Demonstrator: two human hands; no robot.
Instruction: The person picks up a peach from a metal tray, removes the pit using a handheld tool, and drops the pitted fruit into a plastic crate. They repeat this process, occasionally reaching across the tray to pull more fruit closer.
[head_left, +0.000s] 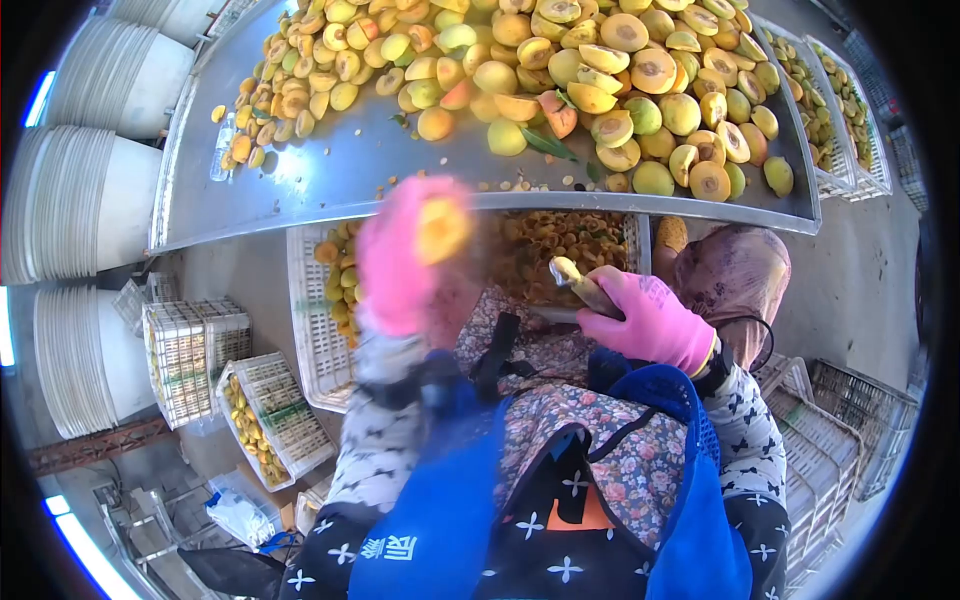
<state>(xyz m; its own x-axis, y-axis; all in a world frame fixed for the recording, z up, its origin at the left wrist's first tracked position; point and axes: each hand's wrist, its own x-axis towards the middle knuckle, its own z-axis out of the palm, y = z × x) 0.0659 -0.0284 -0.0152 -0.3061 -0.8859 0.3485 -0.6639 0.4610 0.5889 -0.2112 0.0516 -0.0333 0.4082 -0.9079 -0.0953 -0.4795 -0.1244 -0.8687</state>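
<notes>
One camera only, worn on the head: wide fisheye, facing forward and steeply down, close above the right hand (pixel 655 322), table (pixel 330 185) just ahead.

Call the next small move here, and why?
Probably drop the fruit half from the left hand into the white crate below: it is cut open, the crate holds similar halves, and the right hand grips a knife-like tool.

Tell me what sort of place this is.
Probably a fruit-processing workshop. A long metal table is heaped with yellow fruit, whole and halved; white plastic crates of fruit pieces stand below it; the pink-gloved left hand holds a fruit half and the right hand a small tool.
</notes>
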